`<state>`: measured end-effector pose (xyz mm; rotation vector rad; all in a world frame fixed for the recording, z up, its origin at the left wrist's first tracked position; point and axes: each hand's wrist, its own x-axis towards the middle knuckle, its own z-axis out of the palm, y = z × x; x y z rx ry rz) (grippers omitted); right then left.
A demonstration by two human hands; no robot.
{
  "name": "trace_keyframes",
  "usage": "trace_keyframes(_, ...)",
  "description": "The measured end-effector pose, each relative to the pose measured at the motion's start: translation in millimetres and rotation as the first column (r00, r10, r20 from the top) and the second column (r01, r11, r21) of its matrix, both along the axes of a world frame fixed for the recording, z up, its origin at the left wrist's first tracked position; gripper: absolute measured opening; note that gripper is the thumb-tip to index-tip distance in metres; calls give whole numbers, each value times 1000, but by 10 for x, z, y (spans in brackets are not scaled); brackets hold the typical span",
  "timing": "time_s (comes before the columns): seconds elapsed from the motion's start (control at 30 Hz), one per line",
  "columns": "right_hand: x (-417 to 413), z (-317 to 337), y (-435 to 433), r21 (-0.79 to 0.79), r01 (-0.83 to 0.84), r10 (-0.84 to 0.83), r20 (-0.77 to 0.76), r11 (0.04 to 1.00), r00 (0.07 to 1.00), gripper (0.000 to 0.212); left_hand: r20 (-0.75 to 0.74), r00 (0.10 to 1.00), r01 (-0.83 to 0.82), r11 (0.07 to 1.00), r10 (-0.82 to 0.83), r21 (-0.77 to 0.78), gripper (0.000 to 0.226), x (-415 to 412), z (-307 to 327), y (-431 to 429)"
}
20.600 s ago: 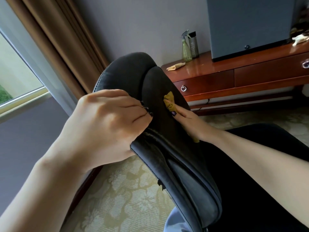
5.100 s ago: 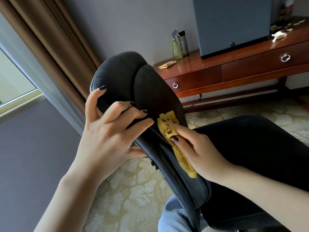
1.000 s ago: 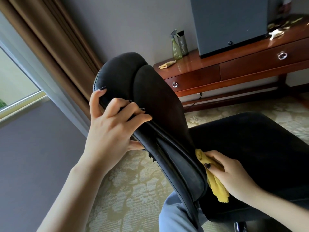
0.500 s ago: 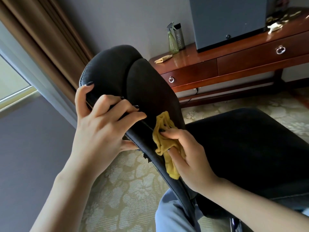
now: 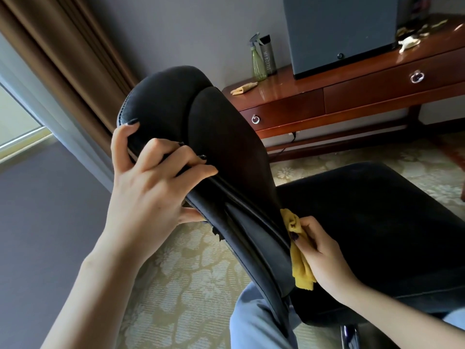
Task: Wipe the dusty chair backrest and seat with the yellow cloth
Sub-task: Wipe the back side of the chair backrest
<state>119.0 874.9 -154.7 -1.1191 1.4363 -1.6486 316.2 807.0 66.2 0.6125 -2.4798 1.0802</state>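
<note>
Here, the left hand (image 5: 148, 197) grips the side edge of the chair backrest (image 5: 219, 137): the thumb lies over the back face and the fingers (image 5: 186, 157) curl onto the front padding. I think this grip is there to steady the backrest, so that it does not turn or tilt away under the rubbing.

The right hand (image 5: 324, 258) holds the yellow cloth (image 5: 300, 268) bunched, its fingers (image 5: 305, 238) closed around the upper fold. It presses the cloth against the low part of the backrest front, just above the place where the backrest meets the seat (image 5: 377, 222). The loose end of the cloth hangs down below the hand. Bunched like this, the cloth makes a thick pad, which seems good for pushing into the seam and the narrow gap there.

The seat itself is probably not yet wiped, as far as I can judge; dust I cannot make out on the dark surface.

Behind the chair stands a wooden bench (image 5: 289, 107) with a green spray bottle (image 5: 259, 61) and a second small cloth (image 5: 244, 88) on it, well apart from the hands.
</note>
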Motion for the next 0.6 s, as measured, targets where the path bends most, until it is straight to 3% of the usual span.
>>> trace_keyframes(0.27, -97, 10, -207, 211, -22, -5, 126, 977, 992, 21, 11, 999, -31, 999, 30, 9, 59, -10, 7, 13)
trace_keyframes(0.47, -88, 556, -466, 93, -117, 102, 157, 989, 982, 20, 12, 999, -36, 999, 36, 33, 59, -16, 19, 24)
trace_keyframes(0.6, -52, 896, -458, -34, -237, 239, 86, 971, 967, 15, 10, 999, -44, 998, 44, 53, 57, -10, 26, 18)
